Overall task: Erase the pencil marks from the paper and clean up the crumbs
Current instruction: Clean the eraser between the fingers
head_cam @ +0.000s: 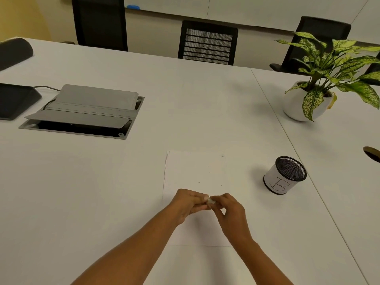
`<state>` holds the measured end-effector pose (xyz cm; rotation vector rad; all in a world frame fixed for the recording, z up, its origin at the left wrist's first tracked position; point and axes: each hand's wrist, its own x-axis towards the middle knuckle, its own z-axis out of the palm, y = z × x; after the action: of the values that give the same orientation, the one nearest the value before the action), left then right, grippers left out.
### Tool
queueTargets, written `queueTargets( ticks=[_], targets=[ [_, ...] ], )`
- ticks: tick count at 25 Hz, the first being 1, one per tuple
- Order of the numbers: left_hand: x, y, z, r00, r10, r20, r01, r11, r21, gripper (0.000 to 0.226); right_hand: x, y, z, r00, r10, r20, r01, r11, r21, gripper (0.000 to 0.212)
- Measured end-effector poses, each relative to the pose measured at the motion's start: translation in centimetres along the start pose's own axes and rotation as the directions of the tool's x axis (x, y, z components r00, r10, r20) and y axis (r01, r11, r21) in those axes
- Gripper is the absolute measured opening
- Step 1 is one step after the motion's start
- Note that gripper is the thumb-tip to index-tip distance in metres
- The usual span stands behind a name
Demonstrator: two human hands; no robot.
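White table [205,99] is stretching wide around you, and the sheet of paper [195,167] is lying flat on it straight ahead, its near part running under your wrists. Your left hand [188,203] and right hand [230,210] are meeting above the sheet. The fingers [200,197] of both are curling in and pinching a small pale piece [210,201] between them. I'm judging it to be an eraser, though it's too small to be sure. A few dark flecks [209,171] are sitting on the far half of the paper; I cannot tell whether they are marks or crumbs.

Nothing is pinning the sheet while both hands are busy, so a hard stroke is likely to skid or crease it. The paper is white on white with faint edges, so crumbs swept off it are going to be hard to spot.

The mesh pen cup [284,174] is standing near on your right — a wide elbow could be tipping it. The open cable box [82,112] is lying well apart on the left and the potted plant [308,99] well apart at far right. Bare table is lying left of the sheet and beyond it — the near table edge is falling out of view.
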<state>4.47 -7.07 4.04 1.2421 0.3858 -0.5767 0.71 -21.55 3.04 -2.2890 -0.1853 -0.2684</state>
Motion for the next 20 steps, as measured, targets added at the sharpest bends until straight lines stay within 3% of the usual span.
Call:
queueTargets(
  ticks=[2, 5, 6, 8, 10, 12, 17, 20],
  targets=[
    [0.1, 0.0, 0.0, 0.997, -0.018, -0.069, 0.021, 0.999, 0.044, 0.014, -0.2, 0.6, -0.1, 0.989, -0.141, 0.034, 0.144, 0.979, -0.144, 0.013],
    [0.2, -0.2, 0.0, 0.984, -0.011, -0.175, 0.029, 0.994, 0.101, 0.013, -0.2, 0.8, 0.0, 0.981, -0.193, 0.024, 0.194, 0.959, -0.207, 0.016],
    [0.2, -0.2, 0.1, 0.983, -0.019, -0.184, 0.041, 0.992, 0.116, 0.016, -0.2, 0.6, 0.0, 0.987, -0.162, -0.012, 0.158, 0.972, -0.173, 0.015],
    [0.1, -0.2, 0.1, 0.991, -0.071, -0.118, 0.082, 0.992, 0.094, 0.025, -0.1, -0.1, -0.2, 0.997, 0.059, -0.059, -0.056, 0.997, 0.059, 0.011],
    [0.0, -0.1, 0.1, 0.996, -0.094, -0.004, 0.094, 0.995, 0.036, 0.023, 0.3, -0.7, -0.3, 0.956, 0.292, 0.019, -0.284, 0.912, 0.295, 0.009],
    [0.1, -0.1, 0.1, 0.998, -0.062, 0.008, 0.062, 0.996, 0.062, 0.016, 0.5, -0.6, -0.2, 0.942, 0.329, 0.059, -0.331, 0.897, 0.292, 0.008],
    [0.2, 0.1, -0.3, 0.982, 0.009, -0.191, 0.022, 0.986, 0.163, 0.010, 0.3, -0.2, 0.4, 0.992, 0.128, 0.008, -0.128, 0.992, 0.010, 0.007],
    [0.3, -0.3, -0.4, 0.976, -0.027, -0.217, 0.061, 0.987, 0.150, 0.022, -0.1, -0.5, 0.5, 0.999, 0.033, -0.021, -0.033, 0.999, 0.010, 0.007]
  ],
)
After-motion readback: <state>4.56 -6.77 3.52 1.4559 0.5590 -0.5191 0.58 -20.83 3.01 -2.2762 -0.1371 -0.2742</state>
